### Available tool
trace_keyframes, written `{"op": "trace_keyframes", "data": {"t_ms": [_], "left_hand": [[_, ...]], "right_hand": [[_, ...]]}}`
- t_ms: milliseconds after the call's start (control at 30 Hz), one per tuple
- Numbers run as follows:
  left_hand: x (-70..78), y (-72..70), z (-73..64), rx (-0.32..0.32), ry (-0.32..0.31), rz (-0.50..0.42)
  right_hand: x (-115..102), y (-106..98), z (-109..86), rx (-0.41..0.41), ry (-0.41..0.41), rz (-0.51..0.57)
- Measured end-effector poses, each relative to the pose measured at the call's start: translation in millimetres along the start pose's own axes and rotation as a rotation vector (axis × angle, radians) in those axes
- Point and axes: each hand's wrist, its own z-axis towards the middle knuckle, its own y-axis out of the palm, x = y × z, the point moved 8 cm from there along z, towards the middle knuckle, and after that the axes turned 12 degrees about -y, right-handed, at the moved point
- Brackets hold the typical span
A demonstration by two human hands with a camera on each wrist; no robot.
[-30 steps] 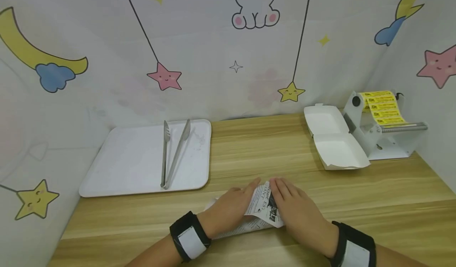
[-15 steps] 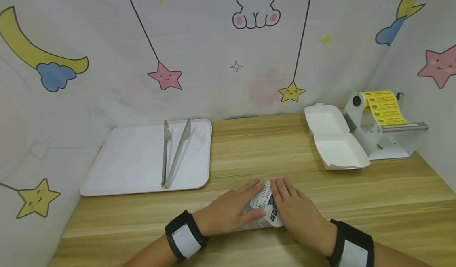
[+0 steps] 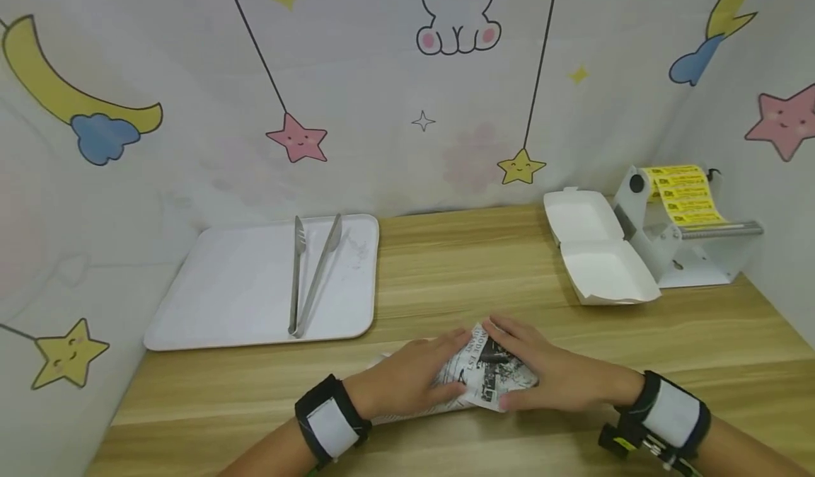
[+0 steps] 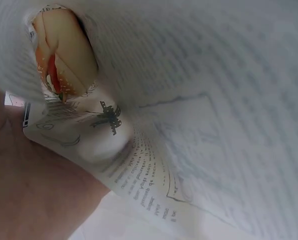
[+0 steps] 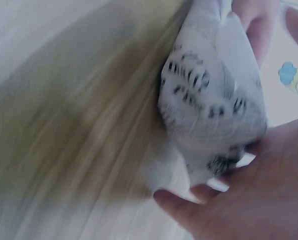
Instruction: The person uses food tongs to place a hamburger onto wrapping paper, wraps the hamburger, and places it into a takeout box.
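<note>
A sandwich (image 4: 69, 45) in a sesame bun, with a red filling showing, lies inside newsprint-patterned wrapping paper (image 3: 493, 374) on the wooden table. My left hand (image 3: 410, 376) holds the wrapped sandwich from the left, fingers across the top and thumb at the near side. At the right end, my right hand (image 3: 560, 374) spreads its thumb and fingers around the folded paper. The right wrist view shows that hand's fingertips touching the tapered paper end. From the left wrist, the paper's other end is an open tube. Both hands hide part of the wrap.
A white tray (image 3: 223, 286) with metal tongs (image 3: 312, 279) stands at the back left. An open white takeaway box (image 3: 605, 268) sits at the back right, beside a label dispenser (image 3: 694, 229) with a yellow roll. A printed cloth hangs behind the table.
My right hand has turned from lying flat on the paper to spreading thumb and fingers around its right end, exposing more print. My left thumb has come over the near side.
</note>
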Motion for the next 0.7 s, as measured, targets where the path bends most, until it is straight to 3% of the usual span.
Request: {"op": "trace_keyframes", "data": {"t_ms": [67, 233, 467, 567, 700], "left_hand": [[-0.3, 1.5, -0.2, -0.018, -0.002, -0.002], [-3.1, 5.7, -1.1, -0.056, -0.022, 0.015], [-5.2, 12.6, -3.4, -0.074, -0.036, 0.062], [-5.8, 12.0, -3.7, -0.064, -0.050, 0.070], [-10.0, -0.6, -4.2, 0.010, -0.084, 0.058]], "right_hand": [[2, -1, 0.1, 0.011, -0.022, -0.007], [3, -1, 4.1, 0.063, -0.086, -0.169], [2, 4, 8.0, 0.081, -0.086, -0.261], [2, 6, 7.5, 0.083, -0.082, -0.296], [2, 5, 6.7, 0.104, -0.097, -0.371]]}}
